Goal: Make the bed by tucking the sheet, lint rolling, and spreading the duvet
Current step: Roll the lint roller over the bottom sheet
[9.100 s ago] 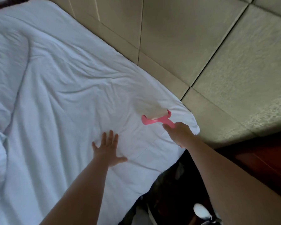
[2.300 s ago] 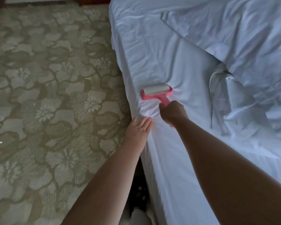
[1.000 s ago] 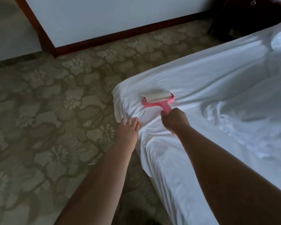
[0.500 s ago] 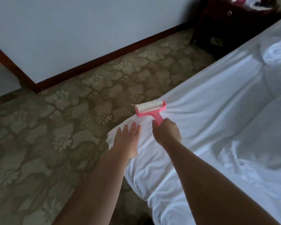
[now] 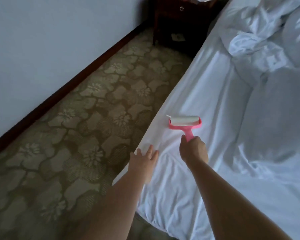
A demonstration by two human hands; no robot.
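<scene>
A white sheet [image 5: 203, 94] covers the bed along its left side. On it lies the head of a pink lint roller [image 5: 184, 122] with a white roll. My right hand [image 5: 194, 150] grips the roller's pink handle from below. My left hand [image 5: 145, 158] rests flat with straight fingers on the sheet at the mattress edge, just left of the right hand. A crumpled white duvet [image 5: 274, 87] is bunched on the right half of the bed.
Patterned floral carpet [image 5: 80, 129] fills the strip between the bed and a pale wall [image 5: 42, 40] with a dark skirting board. A dark wooden nightstand [image 5: 177, 19] stands at the head of the bed, with some items on top.
My view has swung along the bed's left side toward the nightstand. The roller and both hands have moved up the sheet away from the corner; the left hand stays flat at the edge.
</scene>
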